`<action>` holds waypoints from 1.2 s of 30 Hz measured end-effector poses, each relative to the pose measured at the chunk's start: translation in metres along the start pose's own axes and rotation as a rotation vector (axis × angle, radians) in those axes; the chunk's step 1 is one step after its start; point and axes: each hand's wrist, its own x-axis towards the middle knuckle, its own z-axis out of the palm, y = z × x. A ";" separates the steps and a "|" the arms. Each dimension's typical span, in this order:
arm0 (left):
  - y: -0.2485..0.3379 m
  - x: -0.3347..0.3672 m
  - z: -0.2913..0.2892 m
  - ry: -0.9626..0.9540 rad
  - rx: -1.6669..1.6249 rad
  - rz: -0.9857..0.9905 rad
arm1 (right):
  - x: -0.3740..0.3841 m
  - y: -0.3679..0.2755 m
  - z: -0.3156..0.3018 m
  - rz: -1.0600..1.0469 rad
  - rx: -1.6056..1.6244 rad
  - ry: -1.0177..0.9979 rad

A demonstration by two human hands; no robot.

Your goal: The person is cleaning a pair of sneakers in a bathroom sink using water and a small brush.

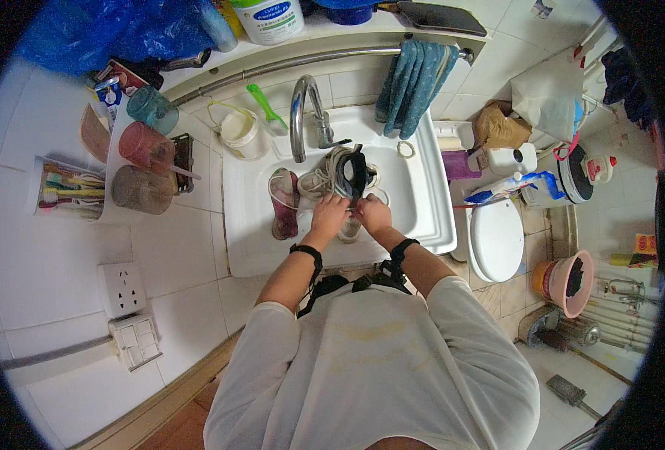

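Both my hands are over a white sink (430,202), close together with fingers bent. A pale sneaker (340,169) with a dark collar and loose light laces lies in the basin just beyond them. My left hand (331,217) grips its near part from the left, and my right hand (373,214) holds it from the right. Between and below the hands a whitish rounded end shows, probably the shoe's toe; my fingers hide much of it. A worn pinkish-grey insole (283,202) lies flat to the left, with a lace looping over its top.
A chrome faucet (298,127) arches over the basin. At the sink's back left stand a white tub (244,133) and a green brush (266,106). A blue towel (416,84) hangs from a metal rail. The toilet (497,240) is to the right; cups (146,146) line the left wall.
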 end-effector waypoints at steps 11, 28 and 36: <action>0.001 0.008 0.014 -0.030 0.193 -0.031 | -0.008 0.015 0.012 -0.061 0.186 -0.074; -0.014 -0.004 -0.003 -0.143 0.129 -0.047 | -0.016 0.037 0.018 0.045 0.486 -0.106; -0.062 -0.032 -0.010 -0.243 -0.048 -0.419 | -0.010 0.052 0.010 0.131 0.319 -0.235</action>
